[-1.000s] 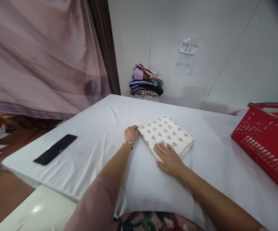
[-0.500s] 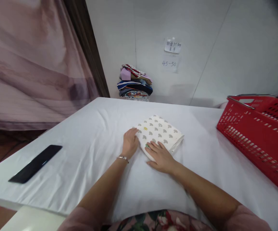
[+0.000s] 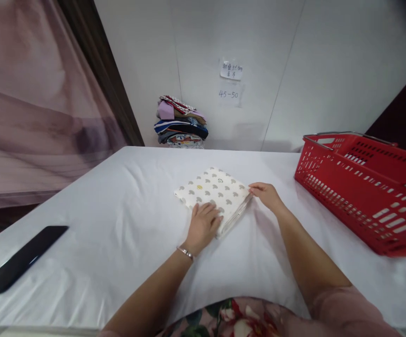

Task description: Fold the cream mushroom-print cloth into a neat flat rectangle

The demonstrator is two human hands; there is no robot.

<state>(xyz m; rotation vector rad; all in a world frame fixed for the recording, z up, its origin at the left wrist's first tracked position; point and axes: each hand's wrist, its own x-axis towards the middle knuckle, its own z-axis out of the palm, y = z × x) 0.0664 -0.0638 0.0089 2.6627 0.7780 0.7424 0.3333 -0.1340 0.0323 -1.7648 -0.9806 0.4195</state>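
Note:
A folded white cloth point(image 3: 215, 187) with grey mushroom-like prints and a small yellow mark lies flat on the white-covered table point(image 3: 146, 262). My left hand point(image 3: 203, 227), with a bracelet at the wrist, rests on the cloth's near edge, its fingers stretched out over the fabric. At the right corner of the cloth, my right hand point(image 3: 264, 194) pinches the layered edge between thumb and fingers. Several stacked layers show along the cloth's near right side.
A red plastic basket point(image 3: 350, 196) with metal handles stands on the right. On the left lies a flat black object point(image 3: 23, 257). A pile of folded fabrics point(image 3: 180, 122) stands against the back wall beyond the table, below paper signs point(image 3: 231, 82). A pink curtain point(image 3: 41, 103) hangs at left.
My right hand has moved from the cloth's near edge to its right corner and pinches it. My left hand has shifted from the left corner onto the near edge. The view has turned rightward.

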